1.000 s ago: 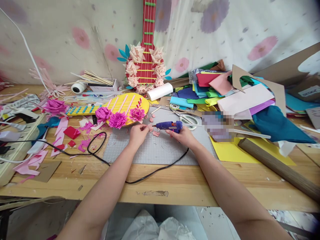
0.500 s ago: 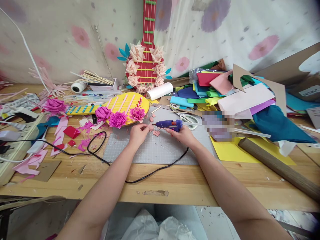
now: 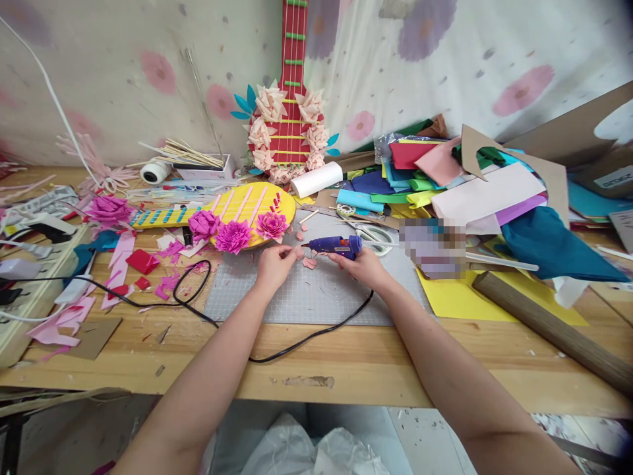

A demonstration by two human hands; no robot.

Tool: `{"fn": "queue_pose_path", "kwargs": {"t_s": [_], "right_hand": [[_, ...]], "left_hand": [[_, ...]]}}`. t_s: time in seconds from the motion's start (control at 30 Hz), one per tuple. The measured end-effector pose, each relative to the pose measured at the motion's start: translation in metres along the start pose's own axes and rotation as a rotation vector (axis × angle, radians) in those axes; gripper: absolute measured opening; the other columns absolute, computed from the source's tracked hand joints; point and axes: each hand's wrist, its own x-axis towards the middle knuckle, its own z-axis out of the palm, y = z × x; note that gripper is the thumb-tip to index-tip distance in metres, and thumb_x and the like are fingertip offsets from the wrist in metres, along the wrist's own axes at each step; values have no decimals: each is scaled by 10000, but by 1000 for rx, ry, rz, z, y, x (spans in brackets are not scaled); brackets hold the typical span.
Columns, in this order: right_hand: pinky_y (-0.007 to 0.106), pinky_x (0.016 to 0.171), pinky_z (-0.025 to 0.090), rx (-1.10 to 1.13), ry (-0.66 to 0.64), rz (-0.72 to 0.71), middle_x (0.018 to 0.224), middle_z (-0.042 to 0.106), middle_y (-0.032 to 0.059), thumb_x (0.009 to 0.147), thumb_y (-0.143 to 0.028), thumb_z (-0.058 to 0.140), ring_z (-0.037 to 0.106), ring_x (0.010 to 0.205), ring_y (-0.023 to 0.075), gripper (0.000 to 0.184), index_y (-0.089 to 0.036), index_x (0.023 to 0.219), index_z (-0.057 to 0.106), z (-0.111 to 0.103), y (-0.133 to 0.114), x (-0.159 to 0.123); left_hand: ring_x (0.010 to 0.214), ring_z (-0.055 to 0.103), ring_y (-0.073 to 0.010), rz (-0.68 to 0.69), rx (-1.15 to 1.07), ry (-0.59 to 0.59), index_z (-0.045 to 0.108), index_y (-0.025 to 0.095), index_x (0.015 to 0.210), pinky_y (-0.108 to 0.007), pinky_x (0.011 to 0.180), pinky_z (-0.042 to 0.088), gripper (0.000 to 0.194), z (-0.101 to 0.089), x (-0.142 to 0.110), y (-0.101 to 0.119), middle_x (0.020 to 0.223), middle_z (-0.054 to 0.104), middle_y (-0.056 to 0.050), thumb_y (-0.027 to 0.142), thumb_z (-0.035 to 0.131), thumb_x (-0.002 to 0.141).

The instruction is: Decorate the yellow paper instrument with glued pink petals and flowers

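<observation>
My right hand [image 3: 363,266] is closed around a blue hot glue gun [image 3: 335,245] whose nozzle points left. My left hand [image 3: 273,264] pinches a small pink paper piece [image 3: 299,252] right at the nozzle tip. Both hands rest over a grey cutting mat [image 3: 306,297]. Just beyond my left hand lies a yellow paper guitar [image 3: 242,206] with three magenta paper flowers [image 3: 232,236] along its near edge. A few more pink petals [image 3: 310,263] lie on the mat between my hands. The gun's black cord [image 3: 297,340] trails back across the wooden table [image 3: 346,363].
A red paper guitar [image 3: 289,125] with pale pink flowers leans on the wall behind. Piles of coloured paper [image 3: 445,178], cardboard and a teal cloth [image 3: 548,247] fill the right. Scissors and a tape roll [image 3: 373,236] lie beyond the gun. Pink scraps, cables and a power strip [image 3: 30,277] crowd the left.
The glue gun and my right hand have crept slightly up and to the right. My left hand has kept its pinch at the nozzle.
</observation>
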Motion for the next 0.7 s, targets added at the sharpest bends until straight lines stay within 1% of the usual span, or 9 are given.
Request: {"fn": "queue_pose_path", "kwargs": {"t_s": [0.23, 0.37, 0.47, 0.57, 0.63, 0.7], "right_hand": [[263, 560, 435, -32, -6, -47, 588, 628, 19, 706, -588, 559, 596, 611, 172, 431, -187, 806, 679, -1, 3, -1], [263, 562, 433, -33, -25, -82, 588, 620, 12, 718, -578, 554, 585, 603, 164, 416, -191, 809, 675, -1, 4, 0], [261, 563, 434, -16, -38, -91, 581, 612, 9, 719, -568, 559, 583, 608, 163, 404, -189, 806, 670, -1, 4, 0], [263, 551, 432, -11, -38, -63, 563, 601, 9, 702, -579, 567, 578, 597, 163, 408, -186, 761, 662, -2, 5, -1], [266, 537, 427, -12, -32, -16, 551, 594, 10, 687, -592, 572, 567, 570, 160, 414, -185, 708, 649, -4, 4, -1], [273, 525, 423, -15, 5, 51, 536, 589, 16, 679, -606, 566, 559, 545, 161, 430, -182, 646, 629, -6, 4, -1]], "left_hand": [[523, 486, -111, -2, -44, 6, 722, 157, 751, -238, 529, 339, 313, 0, 0, -1, 586, 625, -11, 419, 553, 720], [500, 468, -106, -9, -60, 4, 722, 165, 732, -235, 513, 327, 319, 0, 0, -1, 560, 614, -3, 435, 553, 718], [506, 480, -108, -29, -91, 2, 722, 164, 743, -235, 510, 330, 310, 1, 1, -2, 579, 631, -6, 424, 554, 719], [566, 531, -123, -45, -130, 7, 719, 160, 764, -234, 544, 362, 283, 0, 1, -2, 645, 667, -19, 392, 566, 710], [605, 556, -131, -51, -150, 6, 716, 155, 775, -233, 572, 379, 265, -1, 1, -1, 682, 681, -26, 365, 569, 707], [609, 559, -131, -47, -158, -4, 714, 148, 782, -233, 577, 381, 266, -1, 1, -2, 685, 682, -29, 358, 567, 710]]}}
